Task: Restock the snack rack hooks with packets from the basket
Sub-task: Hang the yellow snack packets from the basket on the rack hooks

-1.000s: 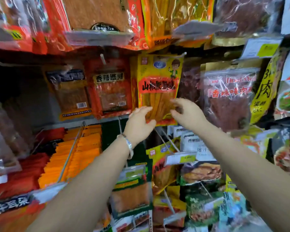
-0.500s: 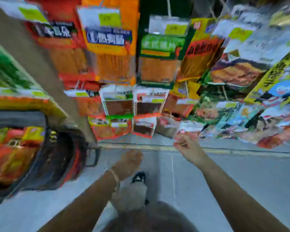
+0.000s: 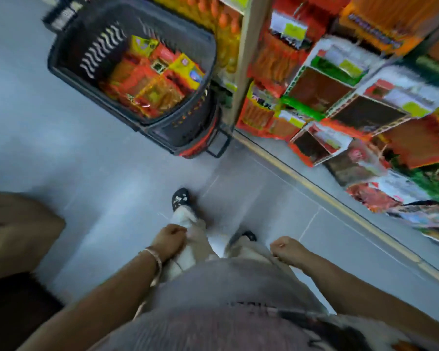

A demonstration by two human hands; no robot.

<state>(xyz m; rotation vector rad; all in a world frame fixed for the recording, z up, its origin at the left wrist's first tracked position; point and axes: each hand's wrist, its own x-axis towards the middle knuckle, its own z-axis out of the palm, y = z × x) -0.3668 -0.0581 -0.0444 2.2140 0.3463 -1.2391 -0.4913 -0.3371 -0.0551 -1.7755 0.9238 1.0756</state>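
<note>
Low in the view, both hands are seen hanging beside the person's legs, and much of the scene is smeared by motion blur. The left hand (image 3: 171, 240) is held with its fingers curled in toward the palm; nothing is gripped by it, and it lies against a pale trouser leg (image 3: 188, 229). A thin bracelet (image 3: 155, 257) is worn on its wrist. The right hand (image 3: 285, 249) is likewise closed into a fist, with nothing held in it, and it is kept apart from the left hand by the person's grey top (image 3: 226, 287).

Well ahead of the left hand, a dark plastic basket (image 3: 99, 54) is set on the grey floor (image 3: 86, 173). Red, orange and yellow snack packets (image 3: 150, 82) are heaped inside it, against the wall nearer the rack. Neither hand is near the basket.

Ahead of the right hand and to its outer side, the snack rack (image 3: 327, 84) is filled with hanging packets in orange, green and red, many with white price tags. A pale upright post (image 3: 241, 59) of the rack is placed just beside the basket. A yellow strip (image 3: 314, 188) is run along the floor at the foot of the rack.

Between the hands and the basket, a dark shoe (image 3: 180, 198) is planted on the floor. Beyond the left hand's outer side, a tan shape (image 3: 18, 229) is seen, too blurred to be identified.
</note>
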